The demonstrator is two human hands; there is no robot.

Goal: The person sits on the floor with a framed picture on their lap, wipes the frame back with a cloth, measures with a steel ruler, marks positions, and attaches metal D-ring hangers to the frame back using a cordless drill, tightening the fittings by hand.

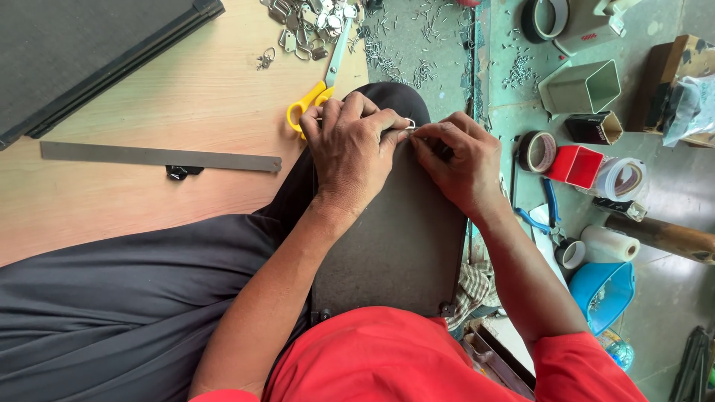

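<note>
While the dark board (pixel 398 238) rests on the person's lap in the middle of the frame, both hands meet at its top edge. The left hand (pixel 350 145) has its fingers curled shut, pinching a small metal hook (pixel 409 124). The right hand (pixel 462 164) pinches the same hook from the other side. Yellow scissors (pixel 313 97) lie just above the left hand. A long metal ruler (pixel 160 157) lies on the wooden table (pixel 186 89) at the left. A red box (pixel 577 165) sits at the right.

Head-worn view, steeply downward, close
</note>
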